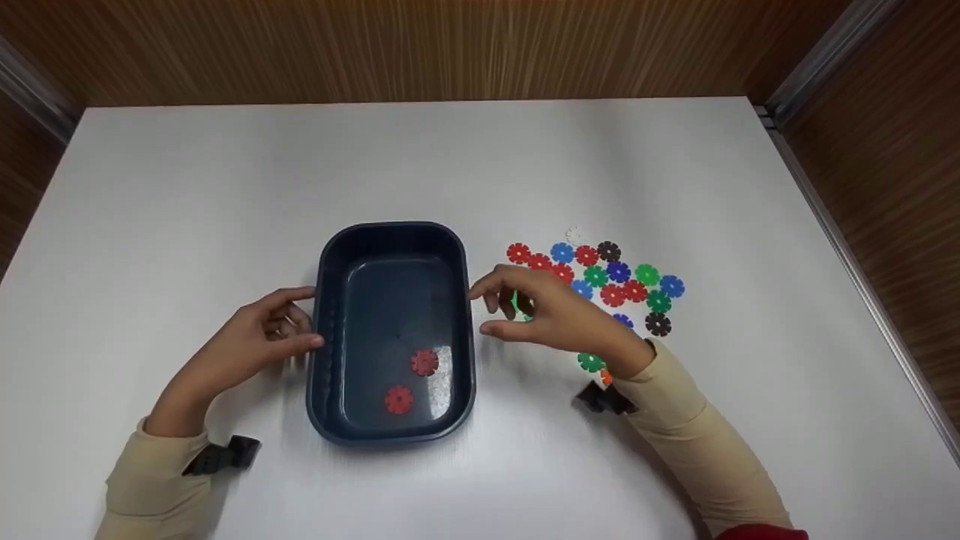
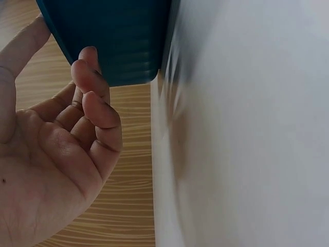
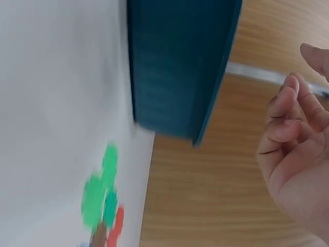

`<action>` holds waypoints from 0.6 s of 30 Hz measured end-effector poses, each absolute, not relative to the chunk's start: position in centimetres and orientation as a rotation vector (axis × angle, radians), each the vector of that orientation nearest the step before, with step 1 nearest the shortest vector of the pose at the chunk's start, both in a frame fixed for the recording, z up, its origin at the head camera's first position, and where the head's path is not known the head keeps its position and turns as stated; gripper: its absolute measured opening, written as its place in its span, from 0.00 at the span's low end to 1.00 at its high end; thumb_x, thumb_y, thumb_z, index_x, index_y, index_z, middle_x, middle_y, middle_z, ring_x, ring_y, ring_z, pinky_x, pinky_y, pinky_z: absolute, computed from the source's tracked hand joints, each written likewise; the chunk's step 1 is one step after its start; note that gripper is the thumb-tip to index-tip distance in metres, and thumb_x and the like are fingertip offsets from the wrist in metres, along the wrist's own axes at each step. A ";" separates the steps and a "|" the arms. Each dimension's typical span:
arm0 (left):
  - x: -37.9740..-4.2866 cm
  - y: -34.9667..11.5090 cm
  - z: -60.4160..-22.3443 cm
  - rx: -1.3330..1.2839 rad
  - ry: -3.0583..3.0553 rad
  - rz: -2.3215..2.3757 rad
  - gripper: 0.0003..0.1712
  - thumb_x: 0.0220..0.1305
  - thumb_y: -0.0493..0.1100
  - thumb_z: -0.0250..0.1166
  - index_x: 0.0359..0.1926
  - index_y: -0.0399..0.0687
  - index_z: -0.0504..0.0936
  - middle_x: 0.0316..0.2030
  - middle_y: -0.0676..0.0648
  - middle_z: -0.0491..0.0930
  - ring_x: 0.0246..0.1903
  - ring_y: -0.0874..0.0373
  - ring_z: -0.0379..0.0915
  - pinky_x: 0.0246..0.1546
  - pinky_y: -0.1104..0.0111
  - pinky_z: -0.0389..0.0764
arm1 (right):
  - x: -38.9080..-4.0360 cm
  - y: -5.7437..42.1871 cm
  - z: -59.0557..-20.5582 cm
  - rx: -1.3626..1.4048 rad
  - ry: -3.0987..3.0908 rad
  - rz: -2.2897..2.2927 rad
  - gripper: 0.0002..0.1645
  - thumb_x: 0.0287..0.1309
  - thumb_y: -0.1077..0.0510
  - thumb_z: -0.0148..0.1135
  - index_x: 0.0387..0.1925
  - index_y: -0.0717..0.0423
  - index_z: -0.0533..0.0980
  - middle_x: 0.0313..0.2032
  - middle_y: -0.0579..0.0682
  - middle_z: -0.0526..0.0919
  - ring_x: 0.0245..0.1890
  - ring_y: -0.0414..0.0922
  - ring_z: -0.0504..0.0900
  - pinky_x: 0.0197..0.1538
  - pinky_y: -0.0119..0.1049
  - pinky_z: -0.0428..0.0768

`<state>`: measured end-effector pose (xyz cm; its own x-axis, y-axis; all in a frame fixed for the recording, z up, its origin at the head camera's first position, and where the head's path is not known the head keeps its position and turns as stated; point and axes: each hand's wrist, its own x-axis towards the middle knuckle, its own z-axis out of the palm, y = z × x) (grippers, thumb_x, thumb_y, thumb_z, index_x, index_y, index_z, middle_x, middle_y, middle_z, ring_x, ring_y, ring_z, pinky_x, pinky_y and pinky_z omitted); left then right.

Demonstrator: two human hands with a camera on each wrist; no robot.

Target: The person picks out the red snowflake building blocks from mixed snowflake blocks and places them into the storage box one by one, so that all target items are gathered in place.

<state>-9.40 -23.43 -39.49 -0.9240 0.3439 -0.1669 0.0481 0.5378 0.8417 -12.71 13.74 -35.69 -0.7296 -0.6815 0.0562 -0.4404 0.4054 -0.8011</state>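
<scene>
A dark blue rectangular tub (image 1: 390, 300) stands on the white table, with two red notched discs (image 1: 424, 362) lying inside. At its left side, my left hand (image 1: 247, 341) holds the long edge. The thumb lies on the rim and the other fingers bend beside the outer wall. Opposite it, my right hand (image 1: 547, 307) has its index fingertip right at the rim in the head view, with the thumb apart from the tub. In the right wrist view that hand (image 3: 298, 149) shows loosely bent fingers and nothing between them.
Several notched plastic discs in red, blue, green, black and other colours, including a dark one (image 1: 658, 324), lie scattered right of the tub, partly under my right hand. Wood-grain panels (image 1: 420, 52) border the table (image 1: 450, 165) at the back and sides.
</scene>
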 end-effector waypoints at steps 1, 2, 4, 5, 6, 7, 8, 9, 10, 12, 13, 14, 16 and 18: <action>-9.4 -23.4 -39.5 0.324 2.464 1.339 0.35 0.62 0.44 0.67 0.67 0.39 0.66 0.37 0.47 0.76 0.28 0.65 0.72 0.29 0.72 0.71 | -12.8 14.3 -35.7 -0.953 2.393 -1.230 0.21 0.55 0.56 0.70 0.51 0.55 0.77 0.36 0.55 0.79 0.33 0.43 0.72 0.33 0.38 0.74; -9.4 -23.4 -39.5 0.323 2.461 1.342 0.35 0.62 0.44 0.67 0.67 0.39 0.66 0.37 0.47 0.76 0.28 0.65 0.72 0.29 0.72 0.71 | -12.9 14.8 -35.7 -0.926 2.402 -1.225 0.21 0.55 0.56 0.70 0.51 0.55 0.77 0.36 0.55 0.78 0.33 0.43 0.72 0.33 0.37 0.74; -9.3 -23.5 -39.4 0.321 2.455 1.351 0.35 0.62 0.44 0.67 0.67 0.39 0.66 0.37 0.47 0.76 0.28 0.65 0.72 0.29 0.71 0.71 | -13.0 15.8 -35.7 -0.876 2.423 -1.204 0.22 0.55 0.56 0.70 0.51 0.56 0.77 0.36 0.56 0.79 0.32 0.43 0.72 0.33 0.33 0.73; -9.3 -23.5 -39.4 0.319 2.454 1.352 0.35 0.62 0.44 0.67 0.67 0.39 0.66 0.37 0.47 0.76 0.28 0.65 0.72 0.28 0.71 0.71 | -13.0 16.2 -35.7 -0.848 2.428 -1.192 0.22 0.55 0.56 0.70 0.51 0.56 0.77 0.36 0.57 0.78 0.32 0.44 0.72 0.33 0.31 0.72; -9.2 -23.5 -39.4 0.316 2.452 1.352 0.35 0.62 0.44 0.67 0.67 0.39 0.66 0.37 0.47 0.76 0.28 0.65 0.72 0.28 0.71 0.71 | -13.0 16.7 -35.7 -0.828 2.431 -1.182 0.22 0.55 0.57 0.70 0.51 0.57 0.77 0.36 0.58 0.78 0.32 0.44 0.72 0.33 0.30 0.72; -9.2 -23.5 -39.4 0.314 2.450 1.352 0.35 0.62 0.44 0.67 0.67 0.39 0.66 0.37 0.47 0.76 0.28 0.65 0.72 0.28 0.71 0.71 | -13.1 17.1 -35.8 -0.813 2.440 -1.168 0.22 0.55 0.57 0.70 0.51 0.58 0.77 0.36 0.58 0.78 0.32 0.44 0.72 0.33 0.29 0.71; -9.1 -23.5 -39.4 0.313 2.449 1.352 0.35 0.62 0.44 0.67 0.67 0.39 0.66 0.37 0.47 0.76 0.28 0.65 0.72 0.28 0.71 0.71 | -13.1 17.5 -35.8 -0.797 2.449 -1.153 0.22 0.54 0.57 0.70 0.51 0.59 0.77 0.36 0.58 0.78 0.33 0.44 0.72 0.33 0.28 0.71; -9.1 -23.5 -39.4 0.312 2.450 1.351 0.35 0.62 0.44 0.67 0.67 0.39 0.66 0.37 0.47 0.76 0.28 0.65 0.72 0.28 0.71 0.71 | -13.2 17.9 -35.9 -0.786 2.458 -1.137 0.22 0.54 0.57 0.71 0.50 0.59 0.77 0.36 0.57 0.79 0.33 0.44 0.73 0.34 0.28 0.72; -9.1 -23.6 -39.4 0.311 2.450 1.351 0.35 0.62 0.44 0.67 0.67 0.39 0.66 0.37 0.47 0.76 0.28 0.65 0.72 0.28 0.71 0.71 | -13.2 18.3 -35.9 -0.780 2.467 -1.122 0.22 0.54 0.57 0.71 0.50 0.59 0.77 0.36 0.56 0.79 0.33 0.44 0.73 0.34 0.28 0.72; -9.0 -23.6 -39.4 0.311 2.451 1.350 0.35 0.62 0.44 0.67 0.67 0.39 0.66 0.37 0.47 0.76 0.28 0.65 0.72 0.28 0.71 0.71 | -13.3 19.1 -35.9 -0.783 2.481 -1.092 0.21 0.54 0.58 0.71 0.49 0.59 0.78 0.36 0.54 0.80 0.33 0.44 0.74 0.34 0.28 0.72; -9.0 -23.6 -39.4 0.313 2.449 1.351 0.35 0.62 0.43 0.67 0.67 0.39 0.66 0.37 0.47 0.75 0.28 0.65 0.72 0.28 0.72 0.71 | -13.4 19.4 -35.9 -0.793 2.490 -1.072 0.21 0.54 0.58 0.71 0.49 0.59 0.78 0.36 0.54 0.81 0.33 0.44 0.74 0.34 0.29 0.73; -9.0 -23.6 -39.4 0.313 2.448 1.353 0.35 0.62 0.43 0.67 0.67 0.39 0.66 0.37 0.47 0.76 0.28 0.65 0.72 0.28 0.72 0.71 | -13.4 19.7 -35.9 -0.802 2.492 -1.056 0.20 0.53 0.59 0.71 0.48 0.59 0.78 0.37 0.53 0.81 0.34 0.44 0.74 0.34 0.29 0.74; -9.0 -23.6 -39.4 0.312 2.444 1.359 0.35 0.62 0.43 0.67 0.67 0.39 0.66 0.37 0.48 0.76 0.29 0.65 0.72 0.28 0.72 0.71 | -13.5 20.3 -36.0 -0.825 2.491 -1.029 0.20 0.54 0.60 0.70 0.49 0.59 0.78 0.39 0.52 0.83 0.35 0.44 0.75 0.36 0.30 0.75; -9.0 -23.7 -39.5 0.311 2.438 1.363 0.35 0.62 0.42 0.67 0.67 0.39 0.66 0.37 0.48 0.75 0.29 0.65 0.72 0.29 0.72 0.72 | -13.5 20.9 -36.0 -0.825 2.496 -0.990 0.20 0.54 0.60 0.70 0.49 0.57 0.79 0.38 0.50 0.83 0.35 0.45 0.75 0.36 0.30 0.75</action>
